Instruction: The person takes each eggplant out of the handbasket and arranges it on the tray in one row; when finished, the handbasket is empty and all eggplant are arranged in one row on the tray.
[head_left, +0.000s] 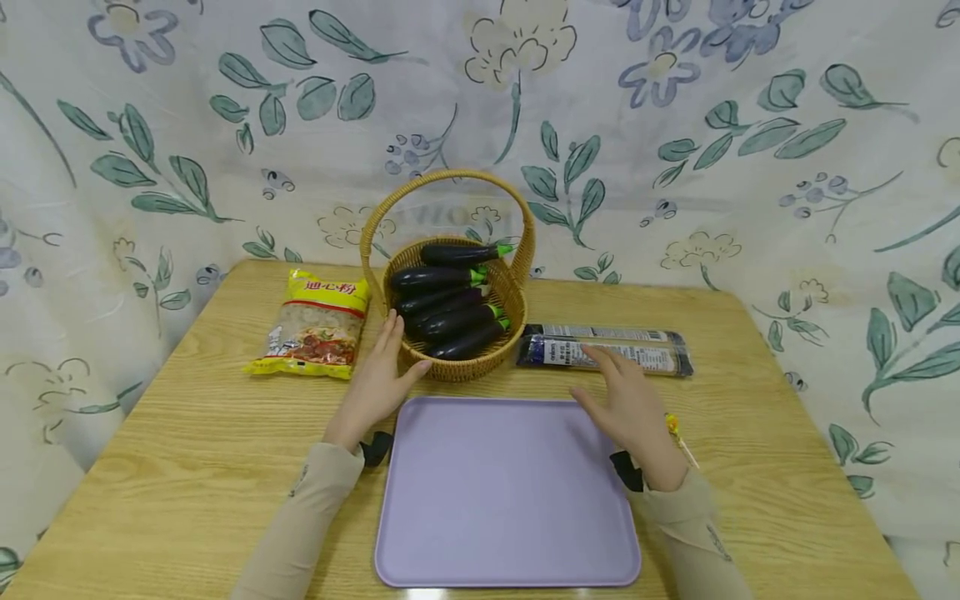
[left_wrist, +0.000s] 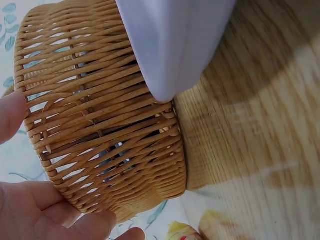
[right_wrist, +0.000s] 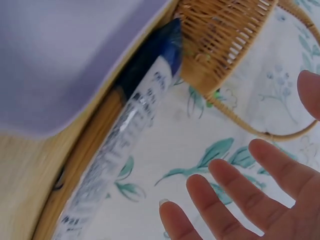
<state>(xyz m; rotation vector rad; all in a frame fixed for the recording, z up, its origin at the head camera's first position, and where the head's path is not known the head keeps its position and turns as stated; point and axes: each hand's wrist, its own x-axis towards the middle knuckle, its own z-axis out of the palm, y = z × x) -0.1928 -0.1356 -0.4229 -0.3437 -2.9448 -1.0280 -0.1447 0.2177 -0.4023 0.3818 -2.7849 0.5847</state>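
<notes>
While the left fingers (head_left: 387,337) touch the basket (head_left: 459,370), the right fingers (right_wrist: 242,191) spread.

In the head view, the eggplants (head_left: 435,279) overlap, so some are partly covered and the floor of the wicker basket (head_left: 465,370) is hidden; the left grip (head_left: 377,387) masks some of its left side. The right grip (head_left: 626,408) overlaps the long packets (head_left: 592,335), whose fine print is too small to read. What the small yellow-topped stick (head_left: 672,423) is cannot be told. Both sleeves (head_left: 292,517) and the desk (head_left: 187,467) run off the bottom edge. The left wrist view crops the tray (head_left: 510,492) and most of the yellow bag (head_left: 318,325); the right wrist view blurs the packet lettering and cuts off the palm.
</notes>
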